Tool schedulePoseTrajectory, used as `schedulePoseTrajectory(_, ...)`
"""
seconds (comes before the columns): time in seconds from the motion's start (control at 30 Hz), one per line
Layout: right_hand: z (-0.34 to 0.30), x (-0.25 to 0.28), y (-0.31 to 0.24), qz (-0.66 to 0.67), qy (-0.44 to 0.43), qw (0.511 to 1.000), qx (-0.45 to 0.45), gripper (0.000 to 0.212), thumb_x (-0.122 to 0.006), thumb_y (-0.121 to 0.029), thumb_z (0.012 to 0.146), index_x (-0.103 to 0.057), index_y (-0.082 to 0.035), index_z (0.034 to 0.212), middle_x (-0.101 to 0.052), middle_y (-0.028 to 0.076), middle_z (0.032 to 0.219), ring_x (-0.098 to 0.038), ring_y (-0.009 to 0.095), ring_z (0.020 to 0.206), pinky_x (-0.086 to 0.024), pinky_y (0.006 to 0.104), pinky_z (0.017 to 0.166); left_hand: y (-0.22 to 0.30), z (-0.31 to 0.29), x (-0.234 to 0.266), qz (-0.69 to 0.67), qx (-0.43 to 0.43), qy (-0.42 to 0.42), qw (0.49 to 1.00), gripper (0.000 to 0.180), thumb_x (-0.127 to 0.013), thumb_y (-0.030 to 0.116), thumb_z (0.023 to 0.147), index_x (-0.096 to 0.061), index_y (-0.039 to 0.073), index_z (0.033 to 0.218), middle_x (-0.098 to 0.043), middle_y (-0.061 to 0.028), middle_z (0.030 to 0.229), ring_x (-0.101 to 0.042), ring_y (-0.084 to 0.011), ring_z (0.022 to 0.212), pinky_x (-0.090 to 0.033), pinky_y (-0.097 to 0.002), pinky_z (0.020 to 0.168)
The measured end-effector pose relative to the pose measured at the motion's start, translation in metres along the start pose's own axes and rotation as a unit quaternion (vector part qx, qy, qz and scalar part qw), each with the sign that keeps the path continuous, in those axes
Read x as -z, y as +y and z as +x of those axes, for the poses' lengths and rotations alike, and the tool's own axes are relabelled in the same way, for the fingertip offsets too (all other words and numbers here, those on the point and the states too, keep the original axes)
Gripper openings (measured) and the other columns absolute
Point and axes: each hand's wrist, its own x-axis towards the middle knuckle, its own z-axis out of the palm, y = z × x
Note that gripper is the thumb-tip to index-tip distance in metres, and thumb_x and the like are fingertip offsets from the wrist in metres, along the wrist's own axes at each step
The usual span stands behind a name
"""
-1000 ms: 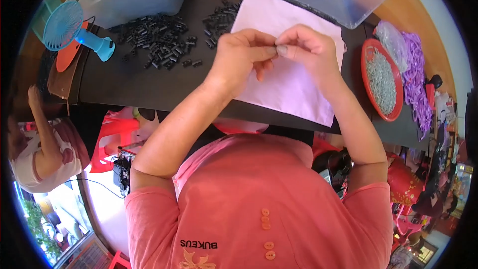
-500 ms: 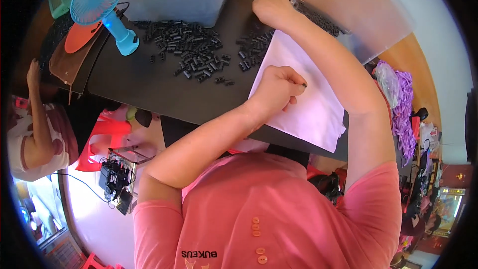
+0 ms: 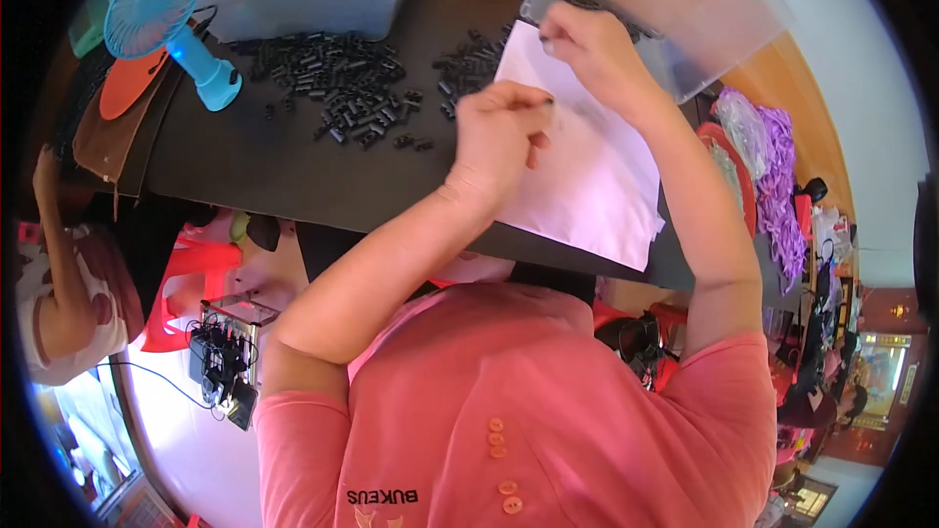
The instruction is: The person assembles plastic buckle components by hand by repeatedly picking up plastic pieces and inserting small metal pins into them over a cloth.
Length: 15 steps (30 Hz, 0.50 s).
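My left hand [image 3: 494, 137] is closed in a pinch over the white cloth [image 3: 587, 200], with a small black piece [image 3: 548, 101] just showing at its fingertips. Above the cloth's far end, my right hand [image 3: 599, 47] is also closed, thumb and fingers together. Something small and dark shows at its fingertips, too blurred to name. Beyond my left hand lies a loose pile of small black plastic pieces [image 3: 328, 78] on the dark table [image 3: 264, 171]. A second, smaller pile of black pieces [image 3: 468, 64] lies between that pile and the cloth.
A translucent bin [image 3: 308, 0] holding black pieces stands at the far left-centre. Another clear bin [image 3: 675, 0] lies tipped at the far right. A blue fan [image 3: 201, 64] stands on the left. Purple strips [image 3: 778, 171] hang at right. Another person's arm [image 3: 59, 235] is at far left.
My right hand has drawn back from the table beyond the cloth to above the cloth's far end, nearer my left hand. My left hand stays pinched over the cloth. The whole view has shifted slightly.
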Motion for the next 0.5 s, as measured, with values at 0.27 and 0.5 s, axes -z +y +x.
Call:
schedulePoseTrajectory(0.27, -0.096, -0.014, -0.014, -0.083, 0.02, 0.989, 0.118, 0.01, -0.058, -0.003, 0.073, -0.062, -0.004, 0.083, -0.06, 0.012, 0.077, -0.06, 0.032, 0.076, -0.048, 0.041, 0.067, 0.006, 0.005, 0.002, 0.014, -0.01, 0.018, 1.0, 0.013, -0.061, 0.003, 0.088, -0.062, -0.005, 0.099, -0.064, -0.0095, 0.081, -0.06, -0.0156, 0.063, -0.044, -0.0262, 0.052)
schedulePoseTrajectory(0.5, -0.102, -0.003, -0.003, 0.049, 0.06, 0.996, 0.033, 0.008, -0.063, -0.006, 0.072, -0.063, -0.006, 0.08, -0.059, 0.009, 0.079, -0.059, 0.029, 0.076, -0.047, 0.0399, 0.069, 0.003, 0.008, 0.0, 0.021, -0.037, -0.012, 0.999, 0.015, -0.063, -0.001, 0.082, -0.062, -0.009, 0.096, -0.064, -0.0129, 0.078, -0.059, -0.0166, 0.058, -0.044, -0.0264, 0.047)
